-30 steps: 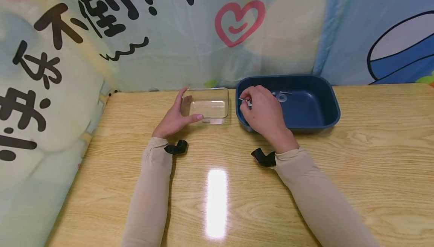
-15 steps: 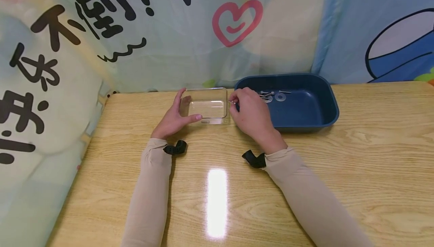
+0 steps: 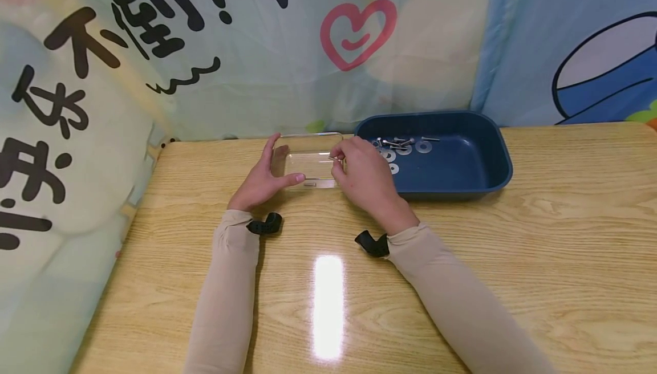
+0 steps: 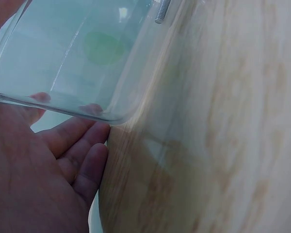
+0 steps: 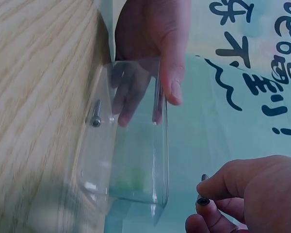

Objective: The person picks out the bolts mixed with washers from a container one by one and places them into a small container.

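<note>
My left hand (image 3: 264, 179) holds a clear plastic box (image 3: 308, 141) at its left end, thumb along the front rim and fingers round the far side. A metal bolt (image 5: 95, 115) lies inside the box near the front wall, its thread end showing in the left wrist view. Between thumb and forefinger, my right hand (image 3: 361, 171) pinches another bolt (image 5: 203, 200), with a round socketed head. In the head view that hand overlaps the right end of the box, with the pinched bolt just over the opening.
A dark blue tray (image 3: 457, 177) stands directly right of the box. Toward its left side lie several bolts (image 3: 397, 142) and flat washers (image 3: 423, 146). A printed cloth (image 3: 277, 89) hangs behind the wooden table (image 3: 287, 283).
My right hand has moved left from the blue tray to the clear box, carrying the pinched bolt. More bolts and washers now show in the tray. My left hand stays on the box.
</note>
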Demonstrator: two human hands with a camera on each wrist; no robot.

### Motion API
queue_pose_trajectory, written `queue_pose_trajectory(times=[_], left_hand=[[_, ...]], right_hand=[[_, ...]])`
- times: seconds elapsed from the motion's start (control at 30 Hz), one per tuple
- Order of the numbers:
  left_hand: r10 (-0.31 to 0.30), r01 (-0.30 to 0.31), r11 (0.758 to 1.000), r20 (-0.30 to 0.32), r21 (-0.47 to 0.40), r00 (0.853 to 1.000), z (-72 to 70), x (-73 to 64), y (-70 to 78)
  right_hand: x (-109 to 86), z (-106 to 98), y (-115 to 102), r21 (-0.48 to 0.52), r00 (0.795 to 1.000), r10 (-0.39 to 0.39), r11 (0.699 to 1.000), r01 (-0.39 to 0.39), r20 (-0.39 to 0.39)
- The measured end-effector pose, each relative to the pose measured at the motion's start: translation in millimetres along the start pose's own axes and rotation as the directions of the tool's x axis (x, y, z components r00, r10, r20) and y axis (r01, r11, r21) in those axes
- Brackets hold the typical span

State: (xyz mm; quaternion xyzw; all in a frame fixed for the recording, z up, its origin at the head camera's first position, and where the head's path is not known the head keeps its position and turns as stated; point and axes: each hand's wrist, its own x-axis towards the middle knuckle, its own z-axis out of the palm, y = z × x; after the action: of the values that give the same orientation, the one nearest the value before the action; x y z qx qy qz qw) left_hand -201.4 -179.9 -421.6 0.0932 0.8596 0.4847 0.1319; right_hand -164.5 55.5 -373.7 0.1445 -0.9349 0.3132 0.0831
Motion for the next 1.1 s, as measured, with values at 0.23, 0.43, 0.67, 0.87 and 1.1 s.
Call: queue_pose_trajectory(times=[0.23,0.43,0.67,0.87,1.1], left_hand=[[0.007,-0.007,1.0,-0.003,0.002,1.0,0.3,1.0,-1.4],[0.004,-0.004,1.0,-0.001,-0.003,1.0,0.2,1.4,-0.4],[0.002,-0.002,1.0,0.006,-0.005,1.0,-0.1,0.6,-0.8],[0.009,-0.009,1.0,0.006,-0.026,1.0,0.3,-0.9,-0.4],[0.003,-0.003,0.999,0.002,-0.032,1.0,-0.6,-1.1,-0.6]], right_hand=[[2.1,6,-4,-0.012,1.0,-0.024,1.0,0.025,0.008],[2.7,12,-6,-0.026,0.999,-0.044,0.999,0.044,0.026],[2.2,19,-10,-0.041,0.998,-0.045,0.998,0.047,0.053],[1.5,23,-10,-0.065,0.996,-0.072,0.995,0.076,0.053],[1.9,25,-11,-0.079,0.993,-0.091,0.992,0.096,0.069]])
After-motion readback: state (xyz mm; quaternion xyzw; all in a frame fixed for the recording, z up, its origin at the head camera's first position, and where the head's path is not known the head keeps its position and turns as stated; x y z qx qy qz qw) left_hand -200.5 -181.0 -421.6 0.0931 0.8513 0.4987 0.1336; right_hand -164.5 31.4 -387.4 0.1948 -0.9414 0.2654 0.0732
